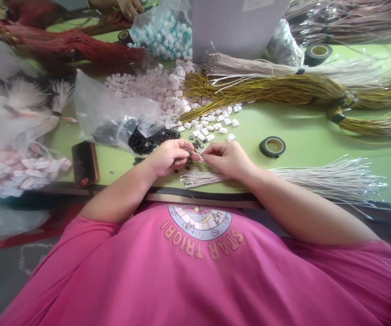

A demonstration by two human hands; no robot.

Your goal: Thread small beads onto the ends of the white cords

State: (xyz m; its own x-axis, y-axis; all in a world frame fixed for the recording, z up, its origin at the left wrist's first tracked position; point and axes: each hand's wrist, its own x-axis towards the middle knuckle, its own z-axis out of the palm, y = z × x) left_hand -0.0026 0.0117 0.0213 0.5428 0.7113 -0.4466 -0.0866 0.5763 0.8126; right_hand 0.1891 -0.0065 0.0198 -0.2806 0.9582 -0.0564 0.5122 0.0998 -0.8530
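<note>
Left hand (173,157) is pinching a dark piece (190,153), right hand (227,157) is working just beside, its catch too small to tell, white wires (321,179) running sideways beneath the right.

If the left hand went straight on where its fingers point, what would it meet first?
Probably the pale wire ends between the hands, then the fingertips of the right hand, which faces the left hand. Depth is unclear at that spot.
</note>
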